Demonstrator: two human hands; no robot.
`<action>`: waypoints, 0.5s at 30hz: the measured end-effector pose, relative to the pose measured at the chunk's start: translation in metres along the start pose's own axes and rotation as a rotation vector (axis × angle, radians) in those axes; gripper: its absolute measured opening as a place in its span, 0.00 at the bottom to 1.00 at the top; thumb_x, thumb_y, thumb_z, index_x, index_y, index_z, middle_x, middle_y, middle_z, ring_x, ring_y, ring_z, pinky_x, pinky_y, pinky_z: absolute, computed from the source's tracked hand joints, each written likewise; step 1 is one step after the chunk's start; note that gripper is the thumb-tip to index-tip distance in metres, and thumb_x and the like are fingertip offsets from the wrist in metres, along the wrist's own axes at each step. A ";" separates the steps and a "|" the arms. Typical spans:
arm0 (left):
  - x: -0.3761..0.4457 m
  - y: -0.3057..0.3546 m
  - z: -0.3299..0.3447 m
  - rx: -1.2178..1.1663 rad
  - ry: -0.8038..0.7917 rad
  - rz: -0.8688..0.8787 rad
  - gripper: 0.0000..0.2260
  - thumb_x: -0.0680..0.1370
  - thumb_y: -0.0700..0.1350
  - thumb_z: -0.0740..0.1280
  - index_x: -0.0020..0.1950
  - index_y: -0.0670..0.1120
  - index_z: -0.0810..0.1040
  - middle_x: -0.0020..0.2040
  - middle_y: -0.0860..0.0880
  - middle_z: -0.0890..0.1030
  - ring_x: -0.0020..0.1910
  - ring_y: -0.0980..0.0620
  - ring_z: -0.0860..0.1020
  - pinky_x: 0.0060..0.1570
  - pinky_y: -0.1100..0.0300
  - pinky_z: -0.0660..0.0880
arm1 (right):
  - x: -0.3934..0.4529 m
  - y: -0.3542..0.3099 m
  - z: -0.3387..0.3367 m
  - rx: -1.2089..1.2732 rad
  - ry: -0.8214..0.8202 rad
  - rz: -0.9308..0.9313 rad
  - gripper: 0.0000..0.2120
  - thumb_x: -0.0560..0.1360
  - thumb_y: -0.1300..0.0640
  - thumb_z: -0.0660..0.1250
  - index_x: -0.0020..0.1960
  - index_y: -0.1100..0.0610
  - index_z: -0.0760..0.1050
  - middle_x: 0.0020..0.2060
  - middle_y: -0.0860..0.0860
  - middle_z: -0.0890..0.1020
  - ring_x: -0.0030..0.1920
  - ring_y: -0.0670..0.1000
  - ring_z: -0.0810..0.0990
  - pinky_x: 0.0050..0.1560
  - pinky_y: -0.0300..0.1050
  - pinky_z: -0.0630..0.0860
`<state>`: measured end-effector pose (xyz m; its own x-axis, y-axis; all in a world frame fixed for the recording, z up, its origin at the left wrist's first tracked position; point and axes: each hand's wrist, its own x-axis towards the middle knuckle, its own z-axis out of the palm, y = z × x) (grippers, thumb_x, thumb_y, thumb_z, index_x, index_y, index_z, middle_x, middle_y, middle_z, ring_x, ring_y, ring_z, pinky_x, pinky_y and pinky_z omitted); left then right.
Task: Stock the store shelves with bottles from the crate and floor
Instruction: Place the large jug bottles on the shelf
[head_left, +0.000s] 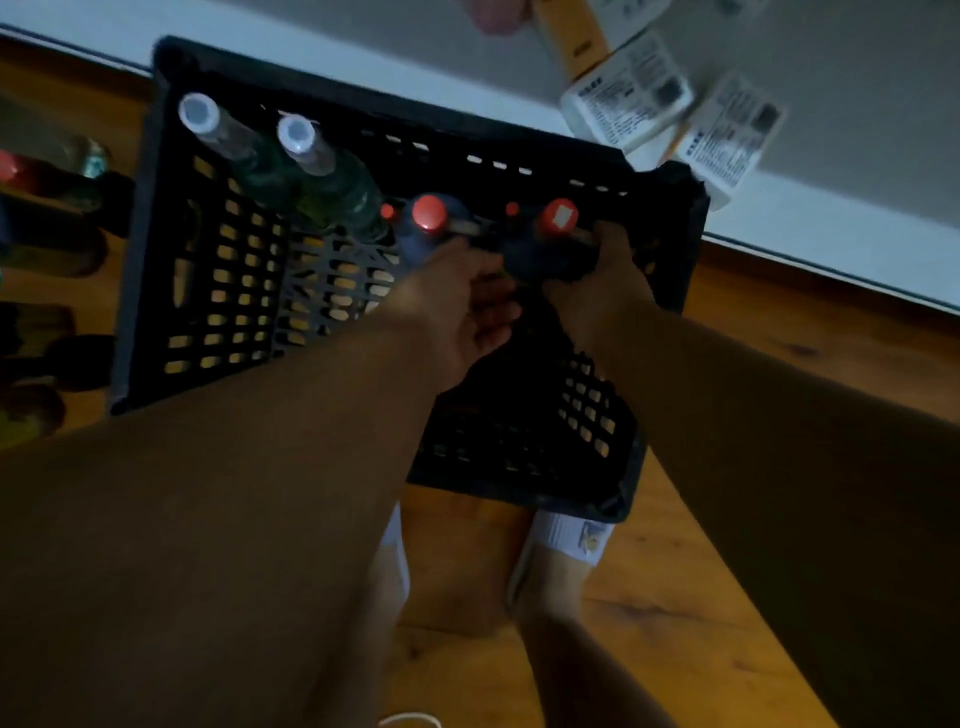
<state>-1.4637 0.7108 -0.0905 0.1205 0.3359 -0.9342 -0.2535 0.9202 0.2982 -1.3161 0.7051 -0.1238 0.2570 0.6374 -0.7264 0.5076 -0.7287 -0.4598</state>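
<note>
Both arms are down in the crate (171, 291), a black slotted one sitting on the wood floor (779, 467) against the pale shelf base (779, 228). The left hand (457, 306) is curled round the body of a dark bottle with a red cap (430, 213), near the crate's far wall. The right hand (602, 270) grips a second dark bottle just beside it, red cap (558, 217) with a pale patch on top; that one stands close to the far right corner. The two hands are almost touching in the middle. It's dim and a bit blurred, so the fingertips are hard to make out.

Along the same far wall, toward the left corner, two clear bottles with white caps (198, 113) (296, 133) stand side by side, greenish lower down. The near half of the crate shows only its lattice bottom.

More bottles (57, 182) sit on the floor off the crate's left side, dark shapes, one red cap among them. Up at the top right, white-labelled packs (628, 104) stand on the shelf. Feet show below the crate's near edge.
</note>
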 end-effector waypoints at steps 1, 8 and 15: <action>0.007 -0.001 0.003 -0.068 -0.009 -0.011 0.07 0.81 0.45 0.61 0.57 0.51 0.74 0.47 0.48 0.81 0.43 0.48 0.78 0.47 0.53 0.74 | 0.009 0.001 0.001 -0.026 -0.003 -0.004 0.31 0.75 0.54 0.68 0.74 0.49 0.58 0.59 0.56 0.76 0.55 0.60 0.78 0.55 0.54 0.77; 0.027 -0.001 0.012 -0.383 -0.035 -0.013 0.05 0.77 0.44 0.63 0.45 0.46 0.77 0.39 0.49 0.79 0.38 0.50 0.75 0.43 0.55 0.73 | 0.015 -0.018 -0.001 -0.325 -0.006 -0.081 0.14 0.78 0.53 0.61 0.62 0.55 0.74 0.62 0.59 0.75 0.64 0.61 0.73 0.62 0.50 0.71; -0.079 0.030 0.003 -0.307 0.082 0.011 0.07 0.78 0.47 0.66 0.41 0.48 0.74 0.27 0.52 0.70 0.23 0.54 0.68 0.27 0.64 0.71 | -0.071 -0.070 -0.051 -0.095 0.044 -0.074 0.16 0.76 0.48 0.64 0.32 0.49 0.67 0.31 0.46 0.71 0.36 0.49 0.72 0.41 0.43 0.73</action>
<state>-1.4784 0.7126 -0.0071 0.0418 0.3167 -0.9476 -0.5338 0.8088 0.2468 -1.3280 0.7239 -0.0141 0.2506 0.7003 -0.6684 0.6018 -0.6535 -0.4591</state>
